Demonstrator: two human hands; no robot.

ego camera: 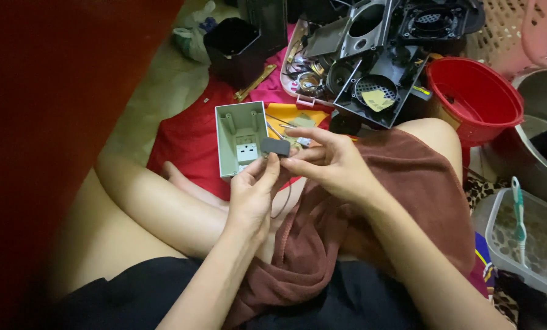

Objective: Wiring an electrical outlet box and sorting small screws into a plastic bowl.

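Grey small block (276, 146) pinched between left hand (253, 194) and right hand (328, 162) fingertips, pale plastic housing (240, 137) just behind.

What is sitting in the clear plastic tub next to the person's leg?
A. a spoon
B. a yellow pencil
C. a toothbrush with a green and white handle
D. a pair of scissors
C: a toothbrush with a green and white handle leans inside the clear plastic tub at the right edge, while the left hand and the right hand together hold a small dark grey rectangular part.
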